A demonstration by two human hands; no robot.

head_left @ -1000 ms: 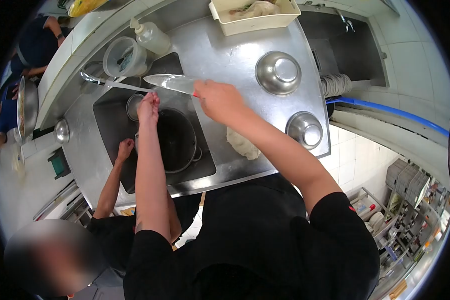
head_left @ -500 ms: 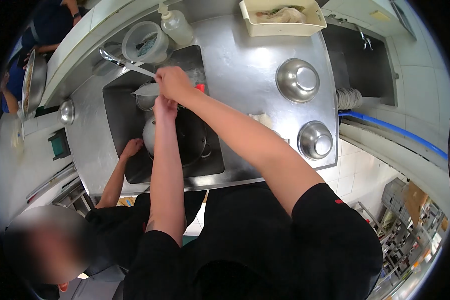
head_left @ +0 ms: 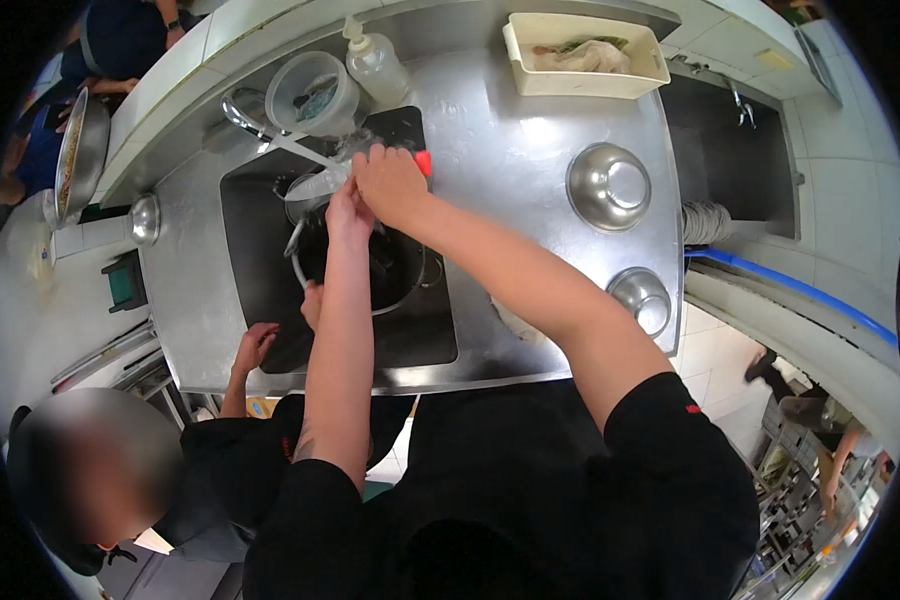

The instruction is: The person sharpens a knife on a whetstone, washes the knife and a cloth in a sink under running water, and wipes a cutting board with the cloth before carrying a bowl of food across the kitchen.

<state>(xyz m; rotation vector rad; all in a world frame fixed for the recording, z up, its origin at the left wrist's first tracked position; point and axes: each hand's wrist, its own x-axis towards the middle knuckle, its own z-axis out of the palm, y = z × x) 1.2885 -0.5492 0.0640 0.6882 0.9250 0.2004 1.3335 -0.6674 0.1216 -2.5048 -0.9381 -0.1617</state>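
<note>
My right hand [head_left: 390, 183] and my left hand [head_left: 350, 212] are together over the sink [head_left: 247, 260], beside the faucet [head_left: 245, 118] and its stream. Both hands are closed around a pale blade-shaped thing [head_left: 317, 185] that sticks out to the left. A red end [head_left: 423, 163] shows right of my right hand; my fingers hide the middle. Below my hands a large round pot [head_left: 390, 300] sits in the sink, partly behind my left forearm. A co-worker's hand [head_left: 313, 303] is at the pot's left side, their other hand [head_left: 256, 347] at the sink's edge.
A clear tub [head_left: 315, 95] and a pump bottle [head_left: 378, 70] stand behind the sink. On the counter's right are two metal bowls [head_left: 608, 187] and a cream bin [head_left: 587, 83] with food. A co-worker [head_left: 100, 480] stands close on my left; a blue hose [head_left: 770, 270] runs along the right.
My hands have shifted slightly away from me with the blade-shaped thing. The co-worker's one hand has come to the pot. The white round shape in the sink no longer shows.
</note>
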